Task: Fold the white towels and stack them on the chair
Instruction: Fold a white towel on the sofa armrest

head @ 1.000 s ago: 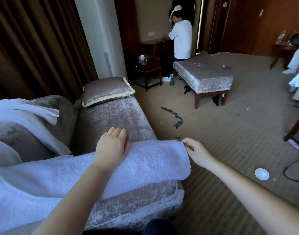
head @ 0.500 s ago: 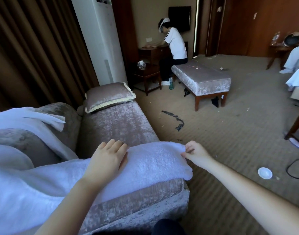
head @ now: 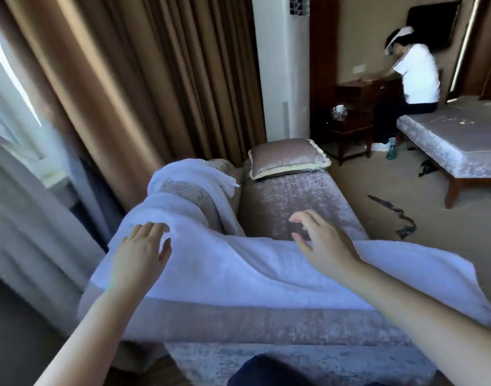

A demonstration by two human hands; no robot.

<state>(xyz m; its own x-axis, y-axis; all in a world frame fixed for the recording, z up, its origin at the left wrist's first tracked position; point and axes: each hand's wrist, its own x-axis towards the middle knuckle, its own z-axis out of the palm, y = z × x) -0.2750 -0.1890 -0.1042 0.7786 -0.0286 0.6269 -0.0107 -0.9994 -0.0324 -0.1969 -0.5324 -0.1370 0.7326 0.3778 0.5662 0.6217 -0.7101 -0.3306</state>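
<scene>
Lying across the front of the chair [head: 294, 201] seat, the white towel [head: 238, 271] climbs at its left end over the armrest, and its right end hangs past the seat's edge. The left hand [head: 140, 253] rests on it with fingers straight, grasping nothing. The right hand [head: 321, 240] is released too, fingers spread over the towel's far edge — contact unclear through blur. A second towel [head: 191, 174] drapes the armrest behind. A cushion [head: 287, 157] lies farther along the seat — brown curtains [head: 155, 79] hang beyond.
</scene>
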